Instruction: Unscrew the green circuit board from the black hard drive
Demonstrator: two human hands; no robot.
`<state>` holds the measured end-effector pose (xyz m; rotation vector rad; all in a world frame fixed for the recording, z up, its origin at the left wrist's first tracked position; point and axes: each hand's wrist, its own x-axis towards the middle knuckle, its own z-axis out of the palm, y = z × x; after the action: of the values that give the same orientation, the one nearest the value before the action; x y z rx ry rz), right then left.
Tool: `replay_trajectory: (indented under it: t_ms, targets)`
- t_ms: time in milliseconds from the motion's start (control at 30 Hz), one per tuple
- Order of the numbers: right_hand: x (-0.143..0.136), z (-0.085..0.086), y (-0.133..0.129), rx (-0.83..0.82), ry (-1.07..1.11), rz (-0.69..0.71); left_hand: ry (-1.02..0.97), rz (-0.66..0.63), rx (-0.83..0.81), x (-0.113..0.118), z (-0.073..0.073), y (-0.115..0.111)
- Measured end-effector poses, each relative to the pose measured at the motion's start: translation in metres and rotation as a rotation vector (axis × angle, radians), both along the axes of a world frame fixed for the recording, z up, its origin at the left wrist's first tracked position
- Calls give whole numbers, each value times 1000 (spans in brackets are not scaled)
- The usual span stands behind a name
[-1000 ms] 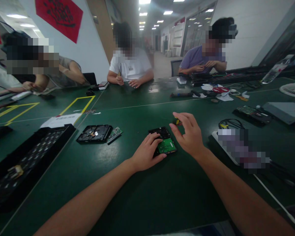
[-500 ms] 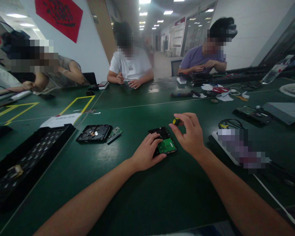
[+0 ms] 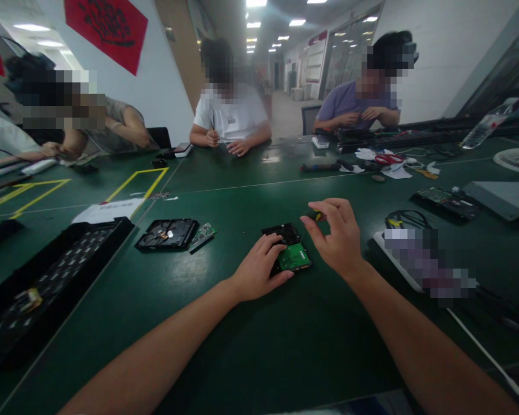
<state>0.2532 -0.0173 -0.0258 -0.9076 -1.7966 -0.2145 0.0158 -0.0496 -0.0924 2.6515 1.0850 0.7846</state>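
Observation:
A hard drive with a green circuit board lies on the table in front of me. My left hand holds it against the table, fingers over its top and thumb along the near edge. Just right of the drive, my right hand grips a small screwdriver by its yellow and black handle, between thumb and fingers. The thin shaft points down toward the drive's right side; its tip is too fine to make out. Left of my hands lie another black drive casing and a loose circuit board.
A long black tray stands at the left with a paper sheet behind it. On the right are a cable, a blurred-out device, another drive and a grey box. Several people sit across the table.
The screwdriver handle has turned in my right fingers, and less of its yellow shows. My left hand and the hard drive stay in place.

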Motion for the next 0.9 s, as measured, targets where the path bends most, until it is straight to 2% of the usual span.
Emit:
replay_trajectory:
  t_ms: [333,567,900]
  targets:
    - [-1,-6,1,-98,34,42,7,8,-22,0,1,-1]
    - [0,0,-1,-34,12,10,-7,-1,-20,0,1,0]
    - [0,-2,1,-44,-8,55,5,2,-11,0,1,-1]
